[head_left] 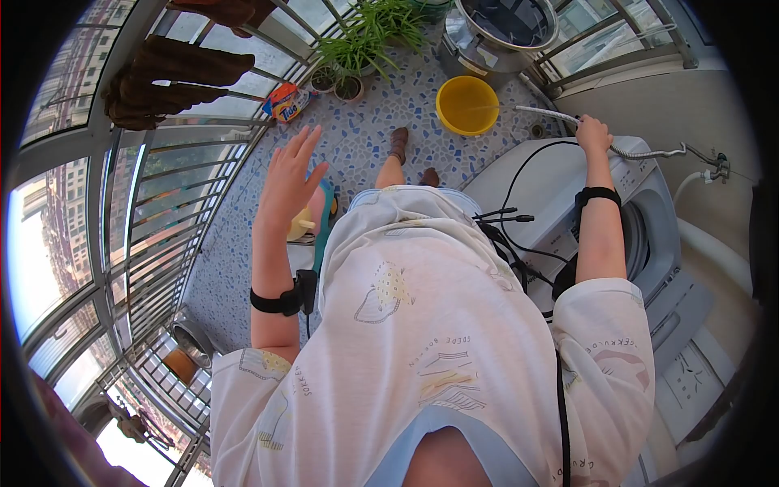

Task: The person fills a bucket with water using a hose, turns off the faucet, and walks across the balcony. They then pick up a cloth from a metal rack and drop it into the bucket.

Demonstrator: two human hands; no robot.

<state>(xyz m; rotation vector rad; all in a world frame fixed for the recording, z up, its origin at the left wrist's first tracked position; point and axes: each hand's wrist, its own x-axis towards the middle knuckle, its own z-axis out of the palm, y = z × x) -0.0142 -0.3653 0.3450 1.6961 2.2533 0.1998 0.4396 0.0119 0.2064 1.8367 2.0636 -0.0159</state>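
My right hand is wrapped round a grey shower hose that runs back to a wall tap. From the hose's free end, a thin stream of water falls into a yellow bucket on the floor. Some water appears to lie in the bucket. Well to the left, my left hand is raised with its fingers stretched, holding nothing. Black bands circle both my forearms.
A white washing machine stands at my right, with black cables in front. Ahead are a large metal pot, potted plants and an orange Tide bag. Railings line the left, where brown cloths hang.
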